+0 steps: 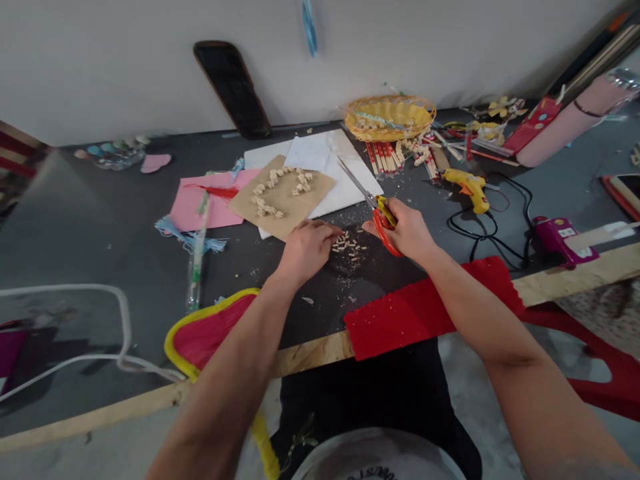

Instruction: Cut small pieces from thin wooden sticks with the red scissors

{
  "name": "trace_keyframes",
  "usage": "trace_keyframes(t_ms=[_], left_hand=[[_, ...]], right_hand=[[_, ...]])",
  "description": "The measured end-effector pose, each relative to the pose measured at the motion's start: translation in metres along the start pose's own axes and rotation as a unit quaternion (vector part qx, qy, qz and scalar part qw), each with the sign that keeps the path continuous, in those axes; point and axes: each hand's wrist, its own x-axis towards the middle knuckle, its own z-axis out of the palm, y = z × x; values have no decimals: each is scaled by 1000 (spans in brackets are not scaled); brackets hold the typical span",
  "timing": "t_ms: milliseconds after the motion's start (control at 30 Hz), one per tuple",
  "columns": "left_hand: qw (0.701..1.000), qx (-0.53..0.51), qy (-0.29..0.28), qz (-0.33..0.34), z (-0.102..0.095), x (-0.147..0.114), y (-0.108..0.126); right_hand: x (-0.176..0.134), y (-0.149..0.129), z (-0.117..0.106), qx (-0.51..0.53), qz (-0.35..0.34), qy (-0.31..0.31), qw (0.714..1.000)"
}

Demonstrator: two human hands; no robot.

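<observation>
On the dark grey bench (135, 233), head view: pale dust + tiny cut pcs (349, 247) lie scattered nr the front, btwn the two hands. R hand (407, 230) has its grip closed round the red/yellow handles of the scissors (371, 202), blades pointing up-left twd the back. L hand (307, 243) rests w/ fingertips at the cut pcs; can't tell if that grip pinches one.

Behind: kraft sheet (295, 215) w/ clusters of pale bits, overlapping a white sheet (345, 143) and a pink sheet (183, 200). Phone (233, 90) leans on the plain grey-white wall (135, 73); basket (385, 135) sits at the back. To the R: yellow glue gun (469, 189), purple box (565, 241), pink bottle (565, 127) standing nr the wall.

Front edge is bare wood (315, 353), partly under red cloth (395, 320). Grey floor (100, 433) below.
</observation>
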Motion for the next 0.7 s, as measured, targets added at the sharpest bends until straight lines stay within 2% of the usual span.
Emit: trace_keyframes(t_ms=[167, 700], left_hand=[[999, 34, 19, -13, 1, -2, -3], [999, 33, -7, -25, -2, -3, 2]], right_hand=[[0, 0, 0, 0, 3, 0, 1000], [1, 0, 0, -9, 0, 4, 1000]])
